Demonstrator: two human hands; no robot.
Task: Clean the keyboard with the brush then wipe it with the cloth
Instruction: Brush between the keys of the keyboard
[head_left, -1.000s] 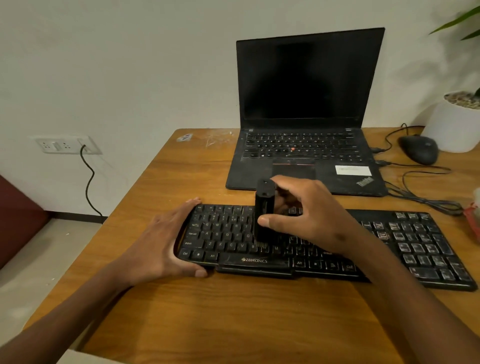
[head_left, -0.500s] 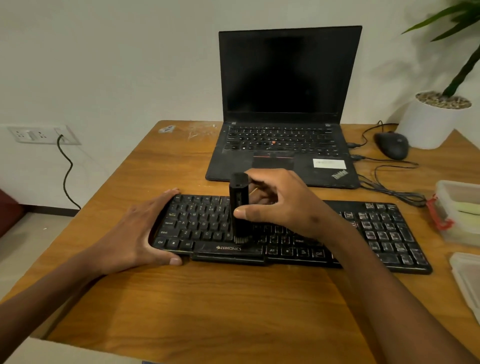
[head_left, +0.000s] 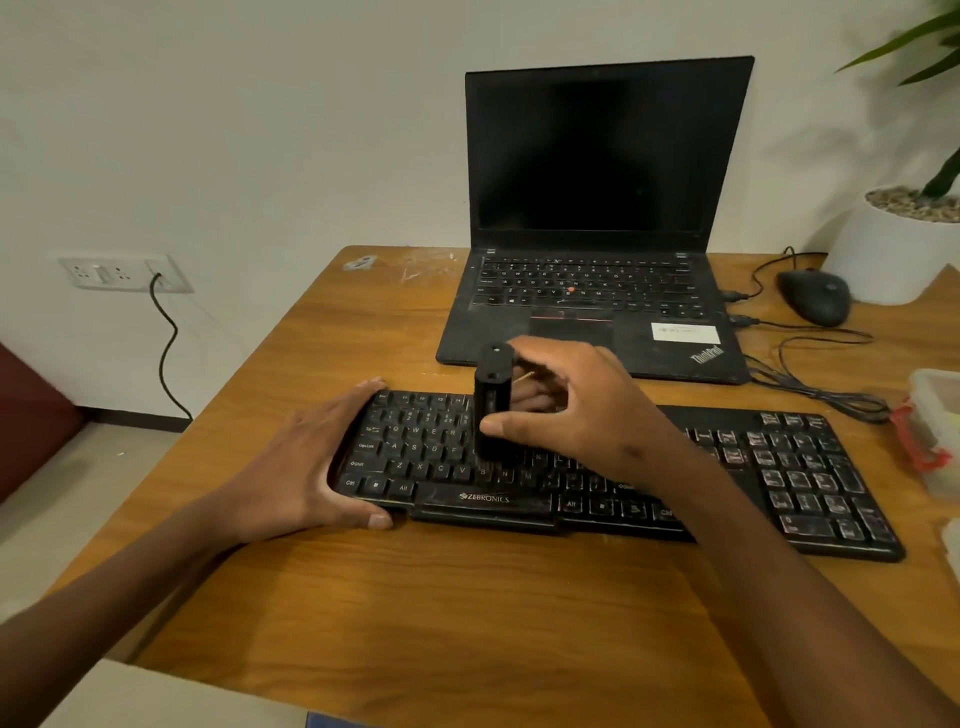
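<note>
Hidden, cropped and blurred parts

Middle keys of keyboard (head_left: 810, 467) covered by right hand (head_left: 582, 415) and forearm; brush (head_left: 491, 405) bristles too dark to resolve; plastic container (head_left: 935, 431) and potted plant (head_left: 904, 244) cut off at right edge; laptop (head_left: 597, 208) sticker text unreadable.

- An office or home desk: a wooden table (head_left: 467, 623) against a plain wall.
- Open laptop (head_left: 597, 208) at 12 o'clock, mouse (head_left: 815, 296) and potted plant (head_left: 898, 249) at 2 o'clock.
- Wall socket (head_left: 122, 273) at 10 o'clock.
</note>
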